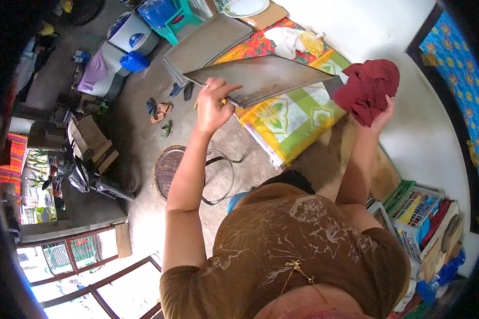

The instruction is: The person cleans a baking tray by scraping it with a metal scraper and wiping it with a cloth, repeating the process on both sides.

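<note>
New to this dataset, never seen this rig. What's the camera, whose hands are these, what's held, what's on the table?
There is one view, from a camera worn on the person's head, with a fisheye lens looking down over their chest and arms. No machine: two bare hands. The left hand grips the edge of a flat metal tray, held tilted above the table. The right hand holds a dark red cloth, apart from the tray. On the table's bright patterned cover lie more stacked trays, a white cloth and a plate.

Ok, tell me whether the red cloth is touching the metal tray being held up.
Apart. The head view shows the red cloth bunched in the right hand, with a strip of table between it and the corner of the metal tray that the left hand grips.
</note>
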{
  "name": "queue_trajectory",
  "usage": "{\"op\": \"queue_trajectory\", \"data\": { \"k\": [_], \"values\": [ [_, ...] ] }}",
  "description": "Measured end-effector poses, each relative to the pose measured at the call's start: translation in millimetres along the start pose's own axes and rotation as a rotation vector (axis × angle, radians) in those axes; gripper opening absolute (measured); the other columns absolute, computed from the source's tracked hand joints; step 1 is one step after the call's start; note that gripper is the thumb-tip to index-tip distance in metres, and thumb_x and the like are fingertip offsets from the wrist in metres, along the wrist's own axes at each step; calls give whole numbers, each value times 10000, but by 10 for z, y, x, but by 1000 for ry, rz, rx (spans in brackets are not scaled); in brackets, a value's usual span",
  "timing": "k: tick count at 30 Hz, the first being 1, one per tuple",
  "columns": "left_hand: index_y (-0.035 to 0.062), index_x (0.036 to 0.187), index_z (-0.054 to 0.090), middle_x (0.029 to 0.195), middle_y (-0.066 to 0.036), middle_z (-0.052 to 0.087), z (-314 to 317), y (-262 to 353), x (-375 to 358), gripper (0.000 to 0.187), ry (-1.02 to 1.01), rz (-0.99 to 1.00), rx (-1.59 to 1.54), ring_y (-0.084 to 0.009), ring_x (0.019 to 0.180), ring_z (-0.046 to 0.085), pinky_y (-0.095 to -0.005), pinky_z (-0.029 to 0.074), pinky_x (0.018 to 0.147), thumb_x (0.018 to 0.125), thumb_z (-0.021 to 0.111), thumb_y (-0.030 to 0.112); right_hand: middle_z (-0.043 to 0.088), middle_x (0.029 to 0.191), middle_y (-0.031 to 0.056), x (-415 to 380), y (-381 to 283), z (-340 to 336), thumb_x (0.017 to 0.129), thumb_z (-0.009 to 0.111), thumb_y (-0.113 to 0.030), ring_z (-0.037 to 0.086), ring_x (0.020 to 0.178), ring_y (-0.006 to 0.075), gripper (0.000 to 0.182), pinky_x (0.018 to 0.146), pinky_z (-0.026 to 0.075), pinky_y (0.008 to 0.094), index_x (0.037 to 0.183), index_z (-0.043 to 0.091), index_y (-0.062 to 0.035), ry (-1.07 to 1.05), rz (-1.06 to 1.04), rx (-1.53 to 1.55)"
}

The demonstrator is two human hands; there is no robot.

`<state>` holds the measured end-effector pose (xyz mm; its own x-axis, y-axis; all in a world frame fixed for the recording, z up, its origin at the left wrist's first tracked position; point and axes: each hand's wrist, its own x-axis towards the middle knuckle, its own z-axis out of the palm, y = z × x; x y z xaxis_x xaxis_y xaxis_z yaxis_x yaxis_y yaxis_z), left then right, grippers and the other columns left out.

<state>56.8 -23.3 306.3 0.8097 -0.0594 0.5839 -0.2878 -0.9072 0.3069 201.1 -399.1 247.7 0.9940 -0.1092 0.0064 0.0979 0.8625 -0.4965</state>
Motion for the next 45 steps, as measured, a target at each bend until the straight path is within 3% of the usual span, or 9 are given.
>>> {"op": "queue_trajectory", "data": {
  "k": [9,11,15,25,30,33,35,41,45],
  "values": [
    [-31,850,667,725,-90,588,2,152,241,184,250,-179,-371,-169,677,550,-282,431,627,676,614,-57,418,1400,131,-480,633,999,652,626,-112,432,1260,282,815,1054,372,382,1421,370,-26,-231,-416,-618],
    [-37,865,662,795,-89,618,21,267,248,200,325,-176,-349,-173,723,587,-281,457,667,671,621,-64,396,1414,174,-821,1021,1226,677,664,-119,406,1286,323,745,1055,359,422,1386,444,-52,-412,-487,-517],
    [-39,852,668,831,-104,611,148,320,154,209,461,-220,-538,-194,775,587,-316,476,717,660,602,-93,407,1360,253,-992,1438,1495,721,676,-216,417,1230,459,534,1033,360,519,1249,591,-197,-885,-885,-1254],
    [-48,872,684,913,-42,615,-202,-79,-269,328,559,-526,-892,-164,874,559,-273,429,835,572,572,-116,557,1197,146,-652,2052,1933,692,645,-222,575,916,380,288,681,544,457,976,656,-174,-887,-1015,-1134],
    [-2,1147,608,1047,-58,643,-269,-98,-420,332,682,-318,-937,-173,1004,588,-312,474,883,817,642,17,561,1204,169,-1305,2194,1989,693,661,-199,571,971,414,369,814,503,473,1056,629,-147,-1296,-806,-874],
    [1,1125,613,1027,-28,648,-304,13,-515,363,689,-575,-933,-145,942,607,-285,489,836,768,596,-61,559,1189,187,-1261,2393,2066,705,654,-185,562,983,431,394,823,490,483,1094,610,-138,-1025,-759,-682],
    [12,1044,614,894,-5,637,-256,-222,-764,449,520,-641,-925,-98,755,592,-225,471,652,651,465,-145,558,1167,220,-1223,2316,2111,718,647,-180,554,1005,443,330,835,478,492,1034,610,-92,-931,-763,-905],
    [28,872,554,803,-13,604,-206,-307,-1069,322,632,-800,-1068,-102,674,559,-229,442,585,647,473,-187,507,1227,258,-115,2837,1973,801,586,-271,535,1050,443,295,860,475,523,1023,600,-77,-545,-699,-1307],
    [22,859,554,814,-33,615,-240,-322,-1178,352,660,-844,-1178,-125,666,567,-234,429,543,644,446,-234,438,1292,326,912,3242,1766,867,523,-359,444,1175,499,504,973,398,525,1280,486,-72,-368,-461,-1221]
  ]
}}
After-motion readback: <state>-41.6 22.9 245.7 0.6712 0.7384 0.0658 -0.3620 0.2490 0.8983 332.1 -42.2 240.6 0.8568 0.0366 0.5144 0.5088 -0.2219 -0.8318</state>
